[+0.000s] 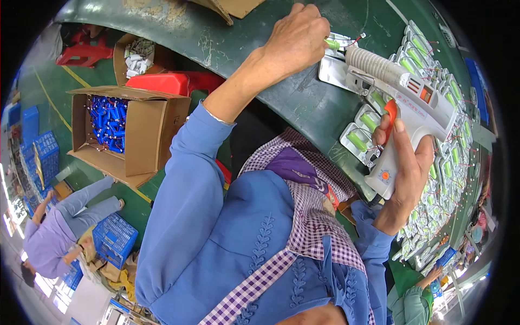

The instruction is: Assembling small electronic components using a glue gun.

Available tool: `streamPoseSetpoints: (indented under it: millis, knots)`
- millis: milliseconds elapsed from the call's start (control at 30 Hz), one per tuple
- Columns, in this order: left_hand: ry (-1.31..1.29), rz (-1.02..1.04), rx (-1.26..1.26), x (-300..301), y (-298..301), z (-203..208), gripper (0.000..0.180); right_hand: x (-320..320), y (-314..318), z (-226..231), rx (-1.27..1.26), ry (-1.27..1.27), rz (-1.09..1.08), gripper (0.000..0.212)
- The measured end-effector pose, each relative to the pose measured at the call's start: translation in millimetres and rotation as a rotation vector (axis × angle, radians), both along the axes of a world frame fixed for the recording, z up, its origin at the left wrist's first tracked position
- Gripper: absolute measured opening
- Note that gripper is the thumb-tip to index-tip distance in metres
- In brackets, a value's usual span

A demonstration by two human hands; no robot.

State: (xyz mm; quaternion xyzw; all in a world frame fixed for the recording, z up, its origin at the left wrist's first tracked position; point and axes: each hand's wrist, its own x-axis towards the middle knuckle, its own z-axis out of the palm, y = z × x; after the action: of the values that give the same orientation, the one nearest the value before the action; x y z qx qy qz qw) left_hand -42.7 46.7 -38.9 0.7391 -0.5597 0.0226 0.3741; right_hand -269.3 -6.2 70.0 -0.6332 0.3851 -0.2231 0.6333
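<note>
In my right hand (409, 168) is a white hot glue gun (417, 108) with an orange trigger, my fingers wrapped round its handle. Its ribbed front end points toward my left hand (300, 40), across the green table. The left fingers are closed at one end of a small green battery cell (332, 44), which lies over a white plastic shell (333, 71); the fingertips themselves are hidden. Beside the gun, another white shell holds green cells (356, 141). Many similar white shells with green cells and thin wires (444, 162) spread over the table's right side.
An open carton of blue wrapped cells (157, 135) stands at left, near a red stool (173, 82) and a box of white parts (138, 57). Cardboard (238, 6) lies on the table's far edge (179, 24). Other people work at lower left and lower right.
</note>
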Motion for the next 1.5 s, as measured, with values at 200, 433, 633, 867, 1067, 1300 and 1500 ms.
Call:
streamPoseSetpoints:
  millis: [200,433,633,867,1067,1300,1500]
  knots:
    - [0.029,-0.065,-0.064,2,6,-3,0.020,-7,-1,1,0.053,-0.013,-0.025,0.033]
    - [-0.046,0.084,-0.228,34,-9,20,0.015,-9,7,6,0.118,-0.201,-0.089,0.047]
    - [-0.519,0.187,0.124,56,-60,14,0.013,-15,9,10,0.146,-0.243,-0.067,0.048]
    - [-0.363,0.320,-0.243,85,-106,-5,0.016,-17,8,15,0.173,-0.265,-0.108,0.048]
    - [0.984,-0.262,-0.730,83,-71,65,0.014,-26,11,14,0.195,-0.229,-0.084,0.048]
    - [0.867,0.126,-0.627,89,-61,24,0.022,-29,17,6,0.249,-0.210,-0.060,0.045]
    - [0.308,0.175,-0.476,72,-30,38,0.027,-37,16,9,0.220,-0.218,-0.054,0.047]
